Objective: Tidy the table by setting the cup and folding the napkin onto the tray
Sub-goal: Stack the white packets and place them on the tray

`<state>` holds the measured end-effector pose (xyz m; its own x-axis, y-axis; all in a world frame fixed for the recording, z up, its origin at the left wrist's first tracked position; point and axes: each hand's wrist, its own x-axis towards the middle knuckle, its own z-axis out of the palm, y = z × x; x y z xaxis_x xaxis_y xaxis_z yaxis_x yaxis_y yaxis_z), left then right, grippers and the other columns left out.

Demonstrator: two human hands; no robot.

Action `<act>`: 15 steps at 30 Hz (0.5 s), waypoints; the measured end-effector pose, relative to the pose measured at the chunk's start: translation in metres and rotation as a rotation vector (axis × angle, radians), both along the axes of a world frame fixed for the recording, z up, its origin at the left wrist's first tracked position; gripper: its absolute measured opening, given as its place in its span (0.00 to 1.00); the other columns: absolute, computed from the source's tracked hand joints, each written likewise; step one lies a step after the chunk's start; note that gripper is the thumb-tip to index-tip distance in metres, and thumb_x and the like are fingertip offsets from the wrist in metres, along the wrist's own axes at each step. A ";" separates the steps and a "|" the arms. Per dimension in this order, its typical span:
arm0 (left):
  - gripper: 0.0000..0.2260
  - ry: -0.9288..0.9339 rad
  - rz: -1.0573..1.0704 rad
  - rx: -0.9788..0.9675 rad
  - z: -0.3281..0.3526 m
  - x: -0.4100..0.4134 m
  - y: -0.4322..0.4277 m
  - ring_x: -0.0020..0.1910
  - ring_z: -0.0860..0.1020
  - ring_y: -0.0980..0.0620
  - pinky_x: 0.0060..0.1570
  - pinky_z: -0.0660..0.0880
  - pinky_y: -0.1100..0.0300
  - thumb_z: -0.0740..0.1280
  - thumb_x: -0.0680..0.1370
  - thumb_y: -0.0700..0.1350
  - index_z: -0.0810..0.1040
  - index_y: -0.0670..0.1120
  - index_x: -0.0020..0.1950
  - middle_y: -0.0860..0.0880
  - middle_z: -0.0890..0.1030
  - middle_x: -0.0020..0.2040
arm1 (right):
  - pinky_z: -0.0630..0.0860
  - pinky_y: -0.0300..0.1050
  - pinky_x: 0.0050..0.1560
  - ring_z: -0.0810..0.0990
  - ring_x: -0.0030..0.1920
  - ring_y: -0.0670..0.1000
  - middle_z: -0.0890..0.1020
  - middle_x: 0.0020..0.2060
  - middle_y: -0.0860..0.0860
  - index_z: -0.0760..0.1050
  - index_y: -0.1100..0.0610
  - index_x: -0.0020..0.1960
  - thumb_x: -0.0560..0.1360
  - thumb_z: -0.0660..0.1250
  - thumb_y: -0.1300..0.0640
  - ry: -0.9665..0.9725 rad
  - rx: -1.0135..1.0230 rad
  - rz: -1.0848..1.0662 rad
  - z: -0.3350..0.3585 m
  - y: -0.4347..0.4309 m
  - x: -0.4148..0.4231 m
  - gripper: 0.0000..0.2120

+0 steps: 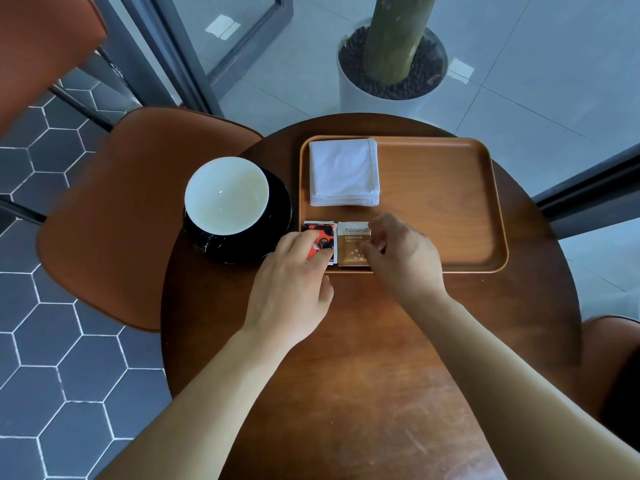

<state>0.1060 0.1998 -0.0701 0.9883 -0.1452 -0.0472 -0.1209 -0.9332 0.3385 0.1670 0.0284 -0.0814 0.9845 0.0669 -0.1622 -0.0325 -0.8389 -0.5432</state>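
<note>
A wooden tray lies on the round dark table. A folded white napkin rests in the tray's far left corner. A black cup with a white inside stands on a black saucer on the table, just left of the tray. In the tray's near left corner lie a red and black packet and a brown sugar packet, side by side. My left hand rests its fingertips on the red packet. My right hand pinches the brown packet's right edge.
An orange chair stands close at the table's left, a second one at far left. Another seat edge shows at right. A white planter with a trunk stands on the floor beyond the table.
</note>
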 end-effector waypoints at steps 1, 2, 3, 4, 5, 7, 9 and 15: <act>0.15 -0.001 0.000 0.002 0.000 0.000 0.000 0.63 0.73 0.44 0.50 0.80 0.47 0.70 0.73 0.42 0.81 0.43 0.59 0.46 0.77 0.63 | 0.73 0.47 0.41 0.79 0.43 0.54 0.79 0.41 0.45 0.75 0.52 0.55 0.74 0.70 0.54 0.000 -0.002 0.002 0.000 0.000 0.000 0.11; 0.15 -0.001 0.001 0.003 -0.001 0.000 0.001 0.63 0.73 0.44 0.50 0.80 0.47 0.70 0.73 0.42 0.81 0.43 0.59 0.46 0.77 0.63 | 0.73 0.47 0.41 0.79 0.43 0.54 0.79 0.41 0.45 0.76 0.52 0.55 0.74 0.70 0.54 -0.005 -0.001 0.005 0.000 0.000 0.000 0.11; 0.15 -0.003 0.001 0.002 -0.001 0.000 0.001 0.63 0.73 0.44 0.50 0.80 0.48 0.70 0.72 0.42 0.81 0.43 0.59 0.46 0.77 0.63 | 0.74 0.47 0.42 0.79 0.43 0.55 0.80 0.41 0.46 0.76 0.53 0.55 0.74 0.70 0.54 -0.006 0.004 0.008 0.000 0.000 0.000 0.11; 0.15 -0.005 0.000 0.003 -0.001 -0.001 0.001 0.64 0.73 0.44 0.50 0.80 0.48 0.70 0.73 0.42 0.81 0.43 0.59 0.46 0.77 0.63 | 0.74 0.47 0.42 0.79 0.44 0.55 0.80 0.42 0.46 0.76 0.53 0.55 0.74 0.70 0.54 -0.011 0.009 0.010 0.001 0.000 0.000 0.11; 0.16 -0.007 0.002 0.002 -0.001 -0.001 0.000 0.64 0.73 0.44 0.50 0.80 0.48 0.70 0.73 0.42 0.81 0.43 0.60 0.46 0.77 0.63 | 0.75 0.48 0.43 0.79 0.44 0.55 0.80 0.42 0.46 0.76 0.53 0.55 0.74 0.70 0.54 -0.012 0.014 0.008 0.001 0.000 0.000 0.11; 0.16 -0.009 0.002 0.001 -0.002 -0.001 0.000 0.64 0.73 0.44 0.51 0.80 0.47 0.70 0.73 0.42 0.81 0.43 0.60 0.46 0.77 0.64 | 0.75 0.48 0.43 0.79 0.44 0.55 0.80 0.41 0.46 0.75 0.53 0.54 0.74 0.70 0.54 -0.021 0.026 0.004 0.002 0.000 -0.001 0.10; 0.16 -0.006 0.002 -0.005 -0.001 -0.001 0.000 0.65 0.73 0.44 0.52 0.80 0.47 0.70 0.73 0.42 0.80 0.43 0.61 0.46 0.76 0.64 | 0.75 0.48 0.42 0.79 0.43 0.54 0.80 0.40 0.45 0.75 0.53 0.53 0.74 0.70 0.54 -0.028 0.031 -0.004 0.003 -0.001 -0.002 0.09; 0.17 0.015 0.025 -0.055 0.005 -0.001 0.001 0.66 0.74 0.45 0.53 0.80 0.51 0.71 0.74 0.42 0.80 0.44 0.62 0.45 0.76 0.65 | 0.76 0.49 0.43 0.80 0.44 0.54 0.81 0.42 0.46 0.76 0.52 0.53 0.74 0.71 0.54 -0.009 0.041 -0.010 0.005 -0.001 -0.003 0.09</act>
<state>0.1045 0.2005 -0.0652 0.9908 -0.1237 -0.0550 -0.0927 -0.9158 0.3907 0.1642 0.0271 -0.0763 0.9865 0.0633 -0.1509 -0.0360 -0.8157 -0.5773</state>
